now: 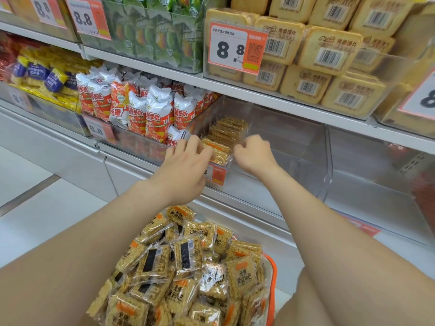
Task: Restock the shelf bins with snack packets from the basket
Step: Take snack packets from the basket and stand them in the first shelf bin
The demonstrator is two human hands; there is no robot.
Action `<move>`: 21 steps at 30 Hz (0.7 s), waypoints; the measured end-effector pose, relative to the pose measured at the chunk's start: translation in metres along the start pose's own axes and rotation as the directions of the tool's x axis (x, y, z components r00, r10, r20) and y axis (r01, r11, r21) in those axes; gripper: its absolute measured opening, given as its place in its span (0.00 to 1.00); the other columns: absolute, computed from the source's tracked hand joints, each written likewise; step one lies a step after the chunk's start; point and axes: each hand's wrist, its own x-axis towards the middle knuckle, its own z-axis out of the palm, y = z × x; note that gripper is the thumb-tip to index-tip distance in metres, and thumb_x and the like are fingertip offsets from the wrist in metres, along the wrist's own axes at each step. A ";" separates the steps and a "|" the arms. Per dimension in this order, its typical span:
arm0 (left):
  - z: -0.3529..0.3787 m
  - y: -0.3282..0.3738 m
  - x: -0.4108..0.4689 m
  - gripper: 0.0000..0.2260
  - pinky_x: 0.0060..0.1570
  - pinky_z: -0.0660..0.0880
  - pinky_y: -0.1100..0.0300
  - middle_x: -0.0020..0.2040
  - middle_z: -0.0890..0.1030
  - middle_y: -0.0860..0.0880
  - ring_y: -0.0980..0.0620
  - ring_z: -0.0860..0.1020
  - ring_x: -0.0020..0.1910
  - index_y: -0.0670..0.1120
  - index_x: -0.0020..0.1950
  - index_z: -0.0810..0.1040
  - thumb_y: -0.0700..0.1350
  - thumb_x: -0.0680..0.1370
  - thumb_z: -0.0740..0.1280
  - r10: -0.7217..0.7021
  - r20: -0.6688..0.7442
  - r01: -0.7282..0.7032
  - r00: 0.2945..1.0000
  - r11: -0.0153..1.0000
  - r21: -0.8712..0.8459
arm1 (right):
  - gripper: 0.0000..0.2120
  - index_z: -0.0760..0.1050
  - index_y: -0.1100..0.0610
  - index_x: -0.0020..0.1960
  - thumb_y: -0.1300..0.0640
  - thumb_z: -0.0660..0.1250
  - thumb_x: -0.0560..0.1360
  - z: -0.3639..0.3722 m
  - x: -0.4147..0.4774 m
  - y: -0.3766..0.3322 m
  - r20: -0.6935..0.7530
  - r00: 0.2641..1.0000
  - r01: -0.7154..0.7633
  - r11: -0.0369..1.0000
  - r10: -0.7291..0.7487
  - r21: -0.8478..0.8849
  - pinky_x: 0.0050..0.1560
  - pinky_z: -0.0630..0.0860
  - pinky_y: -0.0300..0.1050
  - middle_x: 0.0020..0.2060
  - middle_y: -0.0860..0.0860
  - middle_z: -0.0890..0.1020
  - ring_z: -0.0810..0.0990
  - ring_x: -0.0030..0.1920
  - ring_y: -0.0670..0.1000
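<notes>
1. The left hand (188,158) is reaching into the clear bin (294,147). Its fingers are bent and its thumb is lying on the front packet of the row (227,134), in what looks like a light pinch at the top edge.
2. The right hand (254,151) is sitting just beside the row's right end with its fingers curled in. Its fingertips are facing away, so I cannot tell whether it is holding a packet or only steadying the row.
3. The row is standing on edge and filling only the bin's left side, next to the wall shared with the red-and-white bags (150,109).
4. Most packets (183,267) are lying in a loose heap in the basket (271,274), below and between the forearms, so the restocking is looking far from done.
5. Each packet is probably weighing very little. The film is looking glossy and likely slippery, and the grain cake inside is looking stiff but crumbly, so hard squeezing is risking breakage.
6. The flat faces are offering the best hold, thumb on one and fingers on the other. A small stack can also be pressed between both hands. The sealed ends are likely sliding out of a pinch.
7. Upright packets are liable to topple forward, so one hand is best bracing the front while the other is adding more.
</notes>
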 end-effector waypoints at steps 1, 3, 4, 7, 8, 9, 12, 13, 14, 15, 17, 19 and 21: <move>-0.002 0.003 -0.004 0.15 0.59 0.70 0.45 0.60 0.64 0.48 0.44 0.65 0.57 0.52 0.66 0.68 0.46 0.79 0.64 0.005 0.012 -0.005 1.000 1.000 0.009 | 0.14 0.82 0.59 0.51 0.58 0.59 0.79 -0.006 -0.010 -0.004 -0.056 0.994 0.097 0.995 -0.099 -0.033 0.46 0.74 0.41 0.48 0.58 0.84 0.81 0.47 0.58; -0.007 0.008 -0.011 0.12 0.59 0.71 0.45 0.60 0.68 0.48 0.44 0.68 0.59 0.51 0.65 0.70 0.48 0.81 0.63 0.021 0.108 -0.025 0.994 0.999 0.035 | 0.16 0.85 0.54 0.51 0.61 0.59 0.77 -0.023 -0.037 -0.016 -0.096 0.959 0.267 0.963 -0.268 -0.025 0.43 0.74 0.33 0.45 0.51 0.86 0.80 0.40 0.47; -0.009 0.011 -0.015 0.12 0.59 0.73 0.45 0.60 0.71 0.48 0.44 0.70 0.60 0.51 0.65 0.71 0.49 0.82 0.63 0.035 0.171 -0.041 0.985 0.999 0.033 | 0.16 0.86 0.53 0.49 0.62 0.59 0.77 -0.030 -0.051 -0.021 -0.079 0.939 0.335 0.942 -0.335 -0.020 0.42 0.74 0.34 0.40 0.48 0.85 0.78 0.37 0.45; -0.012 0.022 -0.028 0.11 0.56 0.77 0.48 0.59 0.79 0.49 0.46 0.77 0.58 0.51 0.64 0.76 0.50 0.82 0.65 0.066 0.340 -0.054 0.938 0.998 -0.043 | 0.15 0.84 0.54 0.38 0.60 0.59 0.72 -0.037 -0.088 -0.026 0.075 0.906 0.421 0.905 -0.416 -0.063 0.41 0.78 0.42 0.30 0.48 0.82 0.77 0.32 0.48; -0.011 0.027 -0.033 0.10 0.55 0.78 0.49 0.58 0.80 0.49 0.46 0.78 0.57 0.51 0.63 0.78 0.50 0.82 0.65 0.066 0.397 -0.050 0.915 0.998 -0.049 | 0.14 0.82 0.57 0.36 0.58 0.58 0.70 -0.035 -0.096 -0.023 0.131 0.907 0.416 0.901 -0.401 -0.120 0.40 0.80 0.47 0.31 0.51 0.83 0.79 0.34 0.52; -0.010 0.033 -0.037 0.10 0.55 0.79 0.50 0.57 0.81 0.49 0.46 0.79 0.56 0.52 0.62 0.79 0.51 0.82 0.65 0.066 0.445 -0.049 0.893 0.998 -0.050 | 0.13 0.81 0.59 0.36 0.58 0.58 0.69 -0.031 -0.101 -0.018 0.195 0.908 0.406 0.894 -0.371 -0.191 0.40 0.82 0.52 0.33 0.54 0.84 0.80 0.37 0.55; -0.001 0.049 -0.047 0.12 0.56 0.78 0.51 0.59 0.80 0.50 0.46 0.79 0.58 0.53 0.64 0.79 0.53 0.82 0.66 0.074 0.579 -0.073 0.812 0.997 -0.025 | 0.09 0.83 0.58 0.43 0.61 0.63 0.71 -0.015 -0.112 0.002 0.436 0.874 0.407 0.814 -0.215 -0.415 0.44 0.84 0.56 0.41 0.56 0.84 0.83 0.45 0.59; 0.004 0.053 -0.049 0.13 0.58 0.78 0.51 0.60 0.79 0.50 0.47 0.78 0.59 0.54 0.65 0.79 0.54 0.82 0.66 0.077 0.617 -0.086 0.784 0.996 -0.015 | 0.10 0.84 0.57 0.47 0.62 0.64 0.72 -0.009 -0.114 0.012 0.510 0.845 0.426 0.782 -0.163 -0.455 0.46 0.84 0.56 0.44 0.56 0.84 0.83 0.48 0.59; 0.008 0.057 -0.051 0.14 0.59 0.77 0.50 0.61 0.79 0.51 0.46 0.78 0.60 0.54 0.66 0.78 0.55 0.82 0.66 0.073 0.654 -0.093 0.753 0.996 -0.004 | 0.12 0.84 0.58 0.50 0.63 0.64 0.72 -0.003 -0.116 0.022 0.581 0.805 0.458 0.747 -0.119 -0.483 0.49 0.84 0.57 0.47 0.57 0.85 0.84 0.50 0.60; 0.012 0.060 -0.052 0.16 0.59 0.77 0.51 0.63 0.78 0.51 0.46 0.78 0.61 0.54 0.68 0.77 0.55 0.82 0.66 0.070 0.688 -0.102 0.722 0.995 0.005 | 0.14 0.84 0.59 0.54 0.63 0.64 0.72 0.003 -0.118 0.033 0.643 0.762 0.495 0.709 -0.078 -0.502 0.51 0.84 0.58 0.49 0.58 0.86 0.84 0.52 0.61; 0.016 0.067 -0.054 0.19 0.57 0.75 0.53 0.67 0.77 0.50 0.46 0.77 0.64 0.52 0.74 0.74 0.55 0.84 0.65 0.054 0.754 -0.121 0.655 0.992 0.034 | 0.14 0.83 0.60 0.59 0.60 0.67 0.75 0.016 -0.122 0.053 0.723 0.691 0.561 0.634 -0.005 -0.532 0.53 0.84 0.58 0.54 0.58 0.86 0.84 0.55 0.60; 0.019 0.072 -0.053 0.21 0.60 0.76 0.50 0.70 0.76 0.48 0.45 0.76 0.66 0.51 0.76 0.72 0.55 0.84 0.64 0.045 0.787 -0.143 0.616 0.988 0.055 | 0.16 0.81 0.58 0.64 0.54 0.71 0.78 0.025 -0.128 0.068 0.768 0.639 0.607 0.586 0.042 -0.537 0.53 0.84 0.53 0.58 0.55 0.84 0.83 0.56 0.58; 0.021 0.075 -0.051 0.20 0.62 0.78 0.47 0.68 0.78 0.47 0.44 0.78 0.64 0.49 0.74 0.74 0.55 0.84 0.64 0.033 0.798 -0.157 0.602 0.985 0.078 | 0.21 0.76 0.54 0.72 0.56 0.69 0.80 0.034 -0.133 0.077 0.806 0.589 0.632 0.592 0.052 -0.500 0.56 0.82 0.51 0.65 0.52 0.81 0.81 0.60 0.56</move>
